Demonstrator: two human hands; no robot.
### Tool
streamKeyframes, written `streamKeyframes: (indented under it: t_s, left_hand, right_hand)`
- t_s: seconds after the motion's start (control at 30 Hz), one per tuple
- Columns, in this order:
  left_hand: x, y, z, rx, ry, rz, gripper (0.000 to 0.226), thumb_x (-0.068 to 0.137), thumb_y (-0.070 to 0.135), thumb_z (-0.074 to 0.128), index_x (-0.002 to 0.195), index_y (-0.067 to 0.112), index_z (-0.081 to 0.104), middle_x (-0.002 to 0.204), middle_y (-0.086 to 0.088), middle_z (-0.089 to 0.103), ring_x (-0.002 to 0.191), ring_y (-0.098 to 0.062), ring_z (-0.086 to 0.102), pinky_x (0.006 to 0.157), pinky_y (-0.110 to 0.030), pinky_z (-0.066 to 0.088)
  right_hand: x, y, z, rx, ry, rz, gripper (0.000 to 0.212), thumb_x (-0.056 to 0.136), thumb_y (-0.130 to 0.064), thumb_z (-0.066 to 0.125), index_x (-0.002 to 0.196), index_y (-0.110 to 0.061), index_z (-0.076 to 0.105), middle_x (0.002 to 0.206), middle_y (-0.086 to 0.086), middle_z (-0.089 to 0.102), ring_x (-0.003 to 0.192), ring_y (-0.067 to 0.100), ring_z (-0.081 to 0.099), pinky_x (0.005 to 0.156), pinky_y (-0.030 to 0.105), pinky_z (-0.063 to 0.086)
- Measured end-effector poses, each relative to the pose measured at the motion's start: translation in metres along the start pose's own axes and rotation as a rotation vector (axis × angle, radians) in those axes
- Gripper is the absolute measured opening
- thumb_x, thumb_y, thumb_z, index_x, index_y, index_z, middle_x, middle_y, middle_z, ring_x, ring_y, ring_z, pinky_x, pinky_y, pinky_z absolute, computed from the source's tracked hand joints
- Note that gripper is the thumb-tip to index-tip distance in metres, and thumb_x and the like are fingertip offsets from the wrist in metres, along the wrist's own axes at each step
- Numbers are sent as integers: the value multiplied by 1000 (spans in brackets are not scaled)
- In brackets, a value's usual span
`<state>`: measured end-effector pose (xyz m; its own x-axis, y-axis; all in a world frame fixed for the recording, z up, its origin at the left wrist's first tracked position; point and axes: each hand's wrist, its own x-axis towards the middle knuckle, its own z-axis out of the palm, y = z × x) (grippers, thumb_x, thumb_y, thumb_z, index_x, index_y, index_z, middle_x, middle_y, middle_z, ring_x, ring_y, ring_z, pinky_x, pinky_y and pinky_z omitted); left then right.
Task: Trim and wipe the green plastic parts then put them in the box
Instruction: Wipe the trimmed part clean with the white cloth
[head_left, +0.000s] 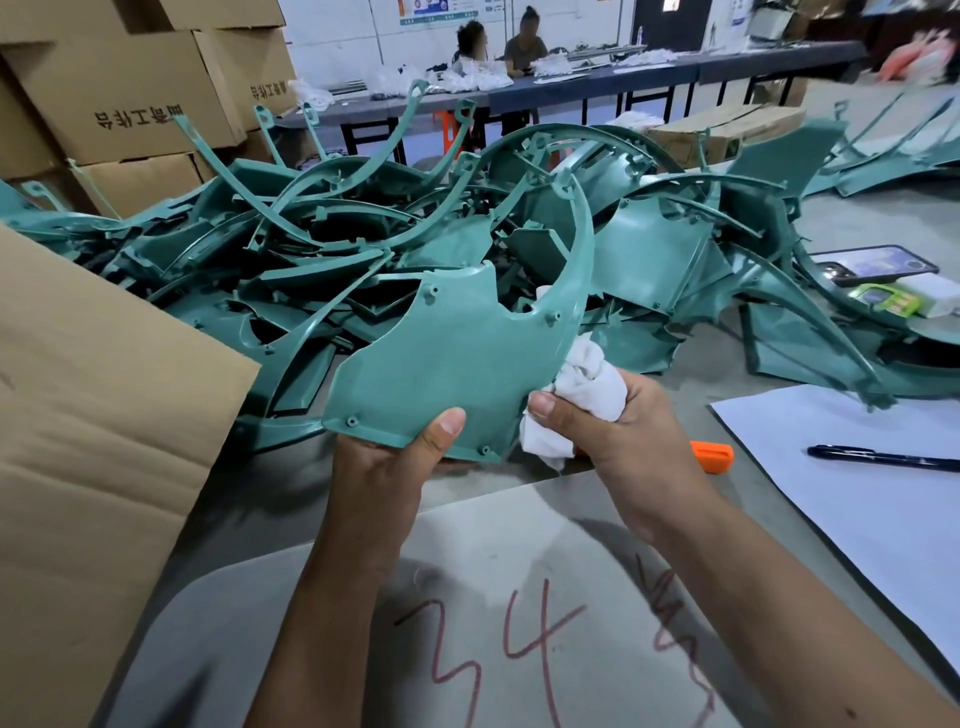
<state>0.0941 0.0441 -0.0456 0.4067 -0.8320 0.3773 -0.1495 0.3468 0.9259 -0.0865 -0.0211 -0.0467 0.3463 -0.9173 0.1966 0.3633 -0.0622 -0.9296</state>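
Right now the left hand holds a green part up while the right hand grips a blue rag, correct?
Not quite: the rag in the right hand is white, not blue, as the head view shows. The left hand does hold the green part up.

A: What stands at the back of the room?
B: A white wall (353, 31) with posters, and before it a long dark-topped table on black legs (571, 91), strewn with white bags, where two people sit.
A: And to the left?
B: Stacked brown cardboard cartons with black printed characters (130, 98).
A: The near surface?
B: A grey worktable (519, 545) with red marker numerals, and a white paper sheet (852, 467) at its right. Light is even and bright.
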Motion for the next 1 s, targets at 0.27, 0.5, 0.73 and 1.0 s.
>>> streamKeyframes:
  t_s: [0.27, 0.5, 0.73, 1.0]
  left_hand:
    - [4, -10, -21, -171, -184, -215, 52, 74, 26, 83, 125, 31, 70, 126, -3, 73, 115, -29, 71, 86, -51, 61]
    - [2, -1, -31, -154, -445, -378, 51, 63, 17, 89, 113, 25, 78, 116, -12, 76, 102, -32, 75, 69, -44, 64]
    - [1, 2, -44, -194, -449, -508, 71, 35, 31, 106, 101, 24, 83, 108, -14, 78, 96, -32, 76, 66, -41, 63]
    - [13, -11, -36, -493, -234, -500, 40, 73, 9, 68, 107, 25, 81, 121, -10, 75, 104, -30, 75, 71, -39, 62]
  right_hand:
    - [10, -5, -15, 187, 124, -13, 35, 85, -18, 74, 110, 7, 68, 84, 12, 71, 63, 24, 58, 57, 32, 47]
    - [23, -28, -46, 558, 473, 98, 15, 89, -9, 74, 103, -15, 73, 92, 6, 79, 71, 17, 73, 58, 27, 60]
    - [22, -29, -50, 560, 525, 144, 28, 95, -6, 70, 121, -14, 63, 80, 2, 75, 66, 12, 72, 69, 26, 63]
    - [25, -1, -32, 528, 622, 85, 14, 102, -22, 65, 104, -9, 62, 76, 4, 63, 65, 15, 56, 57, 29, 52]
